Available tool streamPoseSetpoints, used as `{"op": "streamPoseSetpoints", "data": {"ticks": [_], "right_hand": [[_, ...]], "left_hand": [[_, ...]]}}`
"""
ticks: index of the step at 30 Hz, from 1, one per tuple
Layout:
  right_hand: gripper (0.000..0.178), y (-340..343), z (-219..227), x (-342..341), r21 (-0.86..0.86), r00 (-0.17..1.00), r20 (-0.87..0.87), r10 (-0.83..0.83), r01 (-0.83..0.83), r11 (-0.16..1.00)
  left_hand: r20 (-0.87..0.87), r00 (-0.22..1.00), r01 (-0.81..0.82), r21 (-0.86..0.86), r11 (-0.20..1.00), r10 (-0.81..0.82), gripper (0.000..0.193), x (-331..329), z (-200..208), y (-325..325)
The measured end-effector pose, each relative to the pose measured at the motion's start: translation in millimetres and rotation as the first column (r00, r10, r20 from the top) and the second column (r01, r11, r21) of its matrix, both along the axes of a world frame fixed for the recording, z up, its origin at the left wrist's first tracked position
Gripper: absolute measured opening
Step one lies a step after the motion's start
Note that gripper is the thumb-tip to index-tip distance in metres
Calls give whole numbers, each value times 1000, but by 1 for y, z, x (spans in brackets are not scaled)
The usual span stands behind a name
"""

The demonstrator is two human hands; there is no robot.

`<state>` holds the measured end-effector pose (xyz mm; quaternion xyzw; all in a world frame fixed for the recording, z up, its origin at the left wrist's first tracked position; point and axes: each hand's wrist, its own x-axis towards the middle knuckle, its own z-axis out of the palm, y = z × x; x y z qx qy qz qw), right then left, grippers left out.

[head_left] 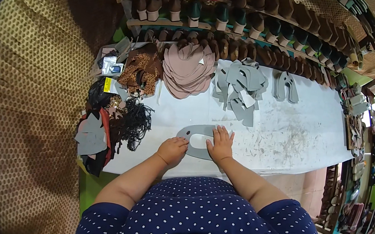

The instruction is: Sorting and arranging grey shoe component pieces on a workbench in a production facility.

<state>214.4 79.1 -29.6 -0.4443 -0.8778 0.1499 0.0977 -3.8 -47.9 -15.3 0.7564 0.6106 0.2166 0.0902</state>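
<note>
A flat grey U-shaped shoe upper piece [201, 129] lies on the white-covered table in front of me, its open end toward the right. A small dark oval mark shows on its left part. My left hand [173, 150] is closed at the piece's left near edge, fingers bent together over it. Across the opening at its right end, my right hand [221, 143] rests palm down with fingers spread, touching the tips of the piece. Farther back on the table are a loose pile of grey cut pieces [244, 82] and a small stack of similar grey U-shaped pieces [287, 88].
Round pink pieces [187, 70] and leopard-print pieces [141, 70] are piled at the back left. Black cords [136, 123] and grey scraps [92, 136] crowd the left edge. Racks of shoes [243, 22] rise behind the table; a patterned curtain [38, 92] hangs at left.
</note>
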Motion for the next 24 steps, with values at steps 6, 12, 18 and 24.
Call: {"op": "streamPoseSetpoints", "data": {"ticks": [6,12,18,24], "right_hand": [[59,0,0,-1,35,1000,1,-20,20,999],[58,0,2,-4,38,1000,-6,-19,19,999],[57,-1,4,-3,38,999,-3,-36,36,999],[58,-2,1,-3,59,999,16,-40,39,997]], "left_hand": [[12,1000,-15,-12,1000,15,13,4,5,6],[-39,999,-22,94,995,26,19,7,-4,8],[-16,1000,-12,71,997,13,19,7,-6,8],[8,1000,-13,116,993,12,17,9,-7,6]]}}
